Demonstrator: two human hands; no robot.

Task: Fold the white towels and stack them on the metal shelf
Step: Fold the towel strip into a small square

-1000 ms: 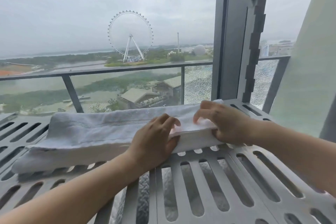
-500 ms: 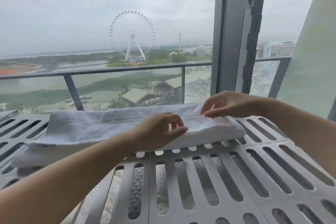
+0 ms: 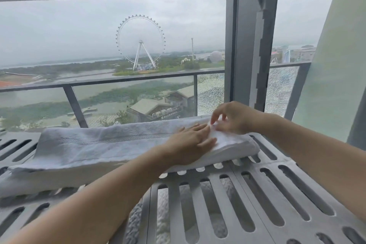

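White towel [image 3: 99, 144] is pinched by right hand [image 3: 233, 118], pressed by flat left hand [image 3: 190, 141], mid-frame on metal shelf [image 3: 257, 194].

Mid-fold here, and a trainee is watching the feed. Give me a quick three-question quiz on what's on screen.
1. True or false: the left hand lies flat on the white towel.
2. The towel lies on: A) the slatted metal shelf; B) a wooden table; C) a laundry basket.
3. Fill in: both hands are at the towel's ____ end, where the right hand curls its fingers onto the cloth.

Key: 1 true; 2 A; 3 right.
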